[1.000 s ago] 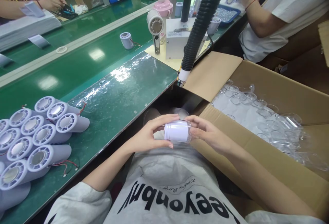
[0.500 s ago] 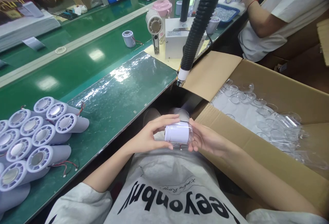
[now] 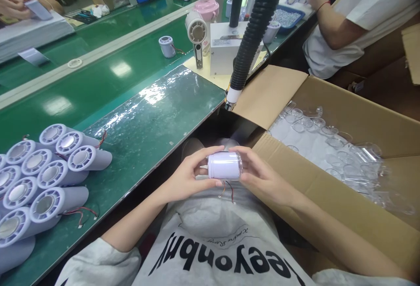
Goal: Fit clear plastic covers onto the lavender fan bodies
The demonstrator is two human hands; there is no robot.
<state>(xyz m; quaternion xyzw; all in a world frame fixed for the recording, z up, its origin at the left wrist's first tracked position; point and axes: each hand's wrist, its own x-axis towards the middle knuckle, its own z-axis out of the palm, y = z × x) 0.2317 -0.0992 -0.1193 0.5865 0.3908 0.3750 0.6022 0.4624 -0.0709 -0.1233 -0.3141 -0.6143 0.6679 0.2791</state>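
Observation:
A pale lilac cylinder (image 3: 224, 165) lies sideways between my two hands, above my lap, with a clear plastic cover around it. Its left end is gripped by my left hand (image 3: 188, 174), thumb below and fingers above. My right hand (image 3: 262, 174) closes on the right end, over the clear rim. Thin red and dark wires (image 3: 232, 192) hang beneath the cylinder. Many similar lilac cylinders (image 3: 98, 158) lie grouped on the green bench at the left, some with wires showing.
An open cardboard box (image 3: 295, 170) at the right holds clear plastic covers (image 3: 364, 154). A black ribbed hose (image 3: 251, 36) hangs in front of a white device (image 3: 218, 54). One lilac cylinder (image 3: 167, 47) stands on the green belt. Other people work at the upper left and right.
My right fingers have shifted up and around the cylinder's right end. The cylinder has moved slightly left, and its wires now hang in view. At upper left, another person's hands have come together.

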